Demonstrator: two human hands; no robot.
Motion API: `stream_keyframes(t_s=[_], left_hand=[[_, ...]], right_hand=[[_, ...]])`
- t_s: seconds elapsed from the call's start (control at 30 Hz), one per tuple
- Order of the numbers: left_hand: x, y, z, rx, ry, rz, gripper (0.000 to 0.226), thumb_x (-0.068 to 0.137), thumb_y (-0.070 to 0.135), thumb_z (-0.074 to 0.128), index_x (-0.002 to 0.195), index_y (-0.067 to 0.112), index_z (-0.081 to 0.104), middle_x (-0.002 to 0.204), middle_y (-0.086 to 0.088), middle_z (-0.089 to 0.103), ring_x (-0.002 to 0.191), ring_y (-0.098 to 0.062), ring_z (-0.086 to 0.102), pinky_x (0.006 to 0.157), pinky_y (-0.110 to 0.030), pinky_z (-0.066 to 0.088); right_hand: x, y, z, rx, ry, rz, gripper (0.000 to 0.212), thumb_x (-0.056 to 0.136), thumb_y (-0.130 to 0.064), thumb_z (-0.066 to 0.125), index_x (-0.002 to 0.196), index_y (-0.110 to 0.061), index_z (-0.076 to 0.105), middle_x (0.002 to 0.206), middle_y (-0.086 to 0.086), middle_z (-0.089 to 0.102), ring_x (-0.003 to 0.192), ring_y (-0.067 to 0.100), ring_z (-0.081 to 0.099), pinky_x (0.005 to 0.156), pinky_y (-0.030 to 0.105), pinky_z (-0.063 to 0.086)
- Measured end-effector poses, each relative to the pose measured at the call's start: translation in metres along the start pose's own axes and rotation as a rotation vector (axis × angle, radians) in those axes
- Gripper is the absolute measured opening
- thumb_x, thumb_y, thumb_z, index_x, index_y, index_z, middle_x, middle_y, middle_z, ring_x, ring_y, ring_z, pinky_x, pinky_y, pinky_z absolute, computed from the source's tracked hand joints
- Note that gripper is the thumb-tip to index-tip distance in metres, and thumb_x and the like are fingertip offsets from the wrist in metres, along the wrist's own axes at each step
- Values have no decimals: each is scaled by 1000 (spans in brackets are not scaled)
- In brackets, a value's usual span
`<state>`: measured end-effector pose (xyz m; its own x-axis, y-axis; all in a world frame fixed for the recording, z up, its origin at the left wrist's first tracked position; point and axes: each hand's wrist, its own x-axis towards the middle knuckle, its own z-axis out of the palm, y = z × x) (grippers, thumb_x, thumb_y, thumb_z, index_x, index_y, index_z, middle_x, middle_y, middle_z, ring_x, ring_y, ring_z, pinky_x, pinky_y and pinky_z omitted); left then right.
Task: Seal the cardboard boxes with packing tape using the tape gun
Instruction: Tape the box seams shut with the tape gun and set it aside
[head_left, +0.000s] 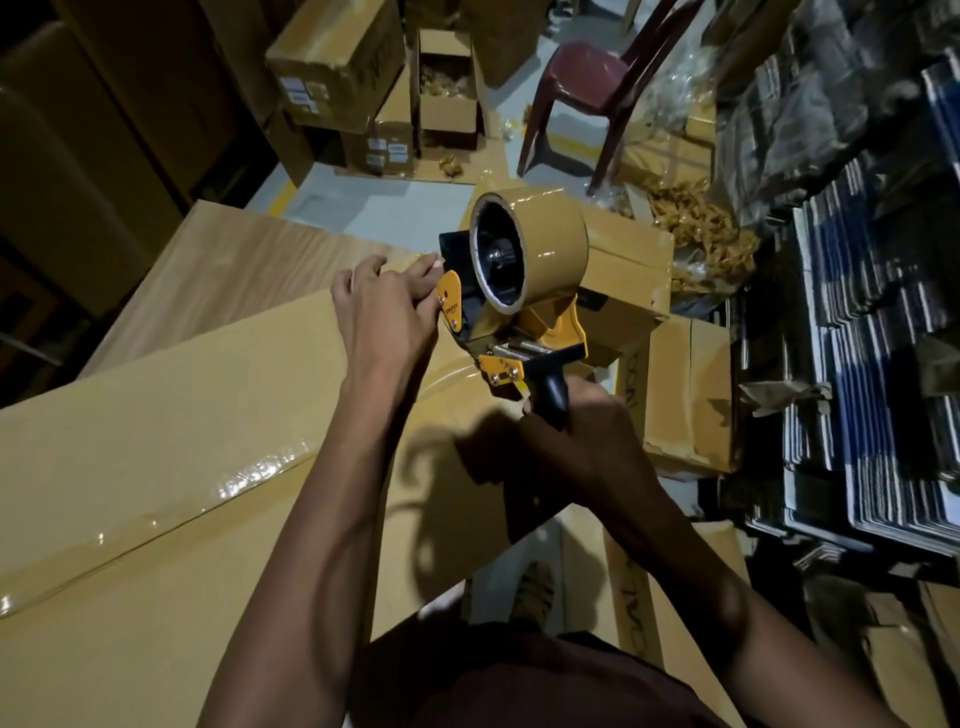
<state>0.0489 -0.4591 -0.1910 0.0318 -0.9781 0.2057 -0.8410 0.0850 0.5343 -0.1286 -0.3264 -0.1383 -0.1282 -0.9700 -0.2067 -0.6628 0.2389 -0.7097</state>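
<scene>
A large flat cardboard box (171, 457) lies in front of me, with a glossy strip of tape (249, 478) running along its top seam. My right hand (582, 431) grips the black handle of an orange tape gun (524, 317), held above the box's right end. The gun carries a thick brown tape roll (540, 244). My left hand (384, 312) is at the gun's front end, fingers pinching at the orange guard plate where the tape comes out. The tape's loose end is hidden behind the fingers.
A smaller sealed box (623, 291) sits behind the gun, another (685, 395) lower right. Stacked cartons (332, 62) and an open box (447, 88) stand at the back. A maroon plastic chair (587, 88) is beyond. Bundled blue-and-white stacks (872, 364) fill the right side.
</scene>
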Motion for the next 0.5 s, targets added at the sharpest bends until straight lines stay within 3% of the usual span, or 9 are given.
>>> stream_keyframes(t_s=[0.1, 0.2, 0.27, 0.33, 0.43, 0.5], left_hand=[[2, -2, 2, 11, -4, -30, 27, 100, 35, 54, 115, 38, 76, 117, 7, 74, 142, -22, 41, 113, -45, 20], [3, -4, 4, 52, -28, -43, 30, 99, 42, 53, 123, 38, 71, 125, 9, 71, 144, -21, 39, 114, -44, 16], [3, -4, 4, 75, -49, -42, 33, 99, 47, 52, 126, 39, 70, 124, 5, 72, 144, -22, 38, 115, -45, 15], [4, -4, 4, 81, -73, -41, 34, 100, 48, 51, 126, 38, 70, 124, 3, 72, 145, -23, 36, 115, -47, 14], [3, 2, -5, 60, -140, -10, 29, 99, 38, 53, 116, 32, 75, 131, 0, 68, 152, -24, 24, 119, -55, 8], [-1, 6, -11, 56, -182, 69, 17, 93, 21, 60, 93, 25, 76, 137, -7, 64, 155, -22, 15, 119, -58, 5]], right_hand=[[-1, 2, -3, -22, -17, 2, 14, 93, -25, 65, 93, -11, 62, 82, 4, 60, 80, 23, 62, 74, 42, 54], [-16, 5, -7, 31, -43, -38, 18, 91, -35, 64, 76, -29, 57, 71, -8, 55, 68, 2, 57, 60, 25, 42], [-28, 11, -8, 36, -35, -52, 26, 93, -25, 66, 75, -36, 50, 69, -14, 57, 66, -6, 55, 57, 15, 35], [-31, 17, -5, 43, -23, -49, 32, 94, -13, 65, 78, -36, 50, 71, -25, 60, 66, -7, 55, 56, 11, 37], [-26, 18, -1, 42, 12, -61, 33, 93, -15, 66, 78, -41, 51, 68, -21, 59, 68, -6, 56, 56, 13, 37], [-26, 18, 2, 22, 27, -90, 32, 91, -17, 64, 78, -43, 50, 72, -27, 59, 69, -6, 55, 55, 14, 36]])
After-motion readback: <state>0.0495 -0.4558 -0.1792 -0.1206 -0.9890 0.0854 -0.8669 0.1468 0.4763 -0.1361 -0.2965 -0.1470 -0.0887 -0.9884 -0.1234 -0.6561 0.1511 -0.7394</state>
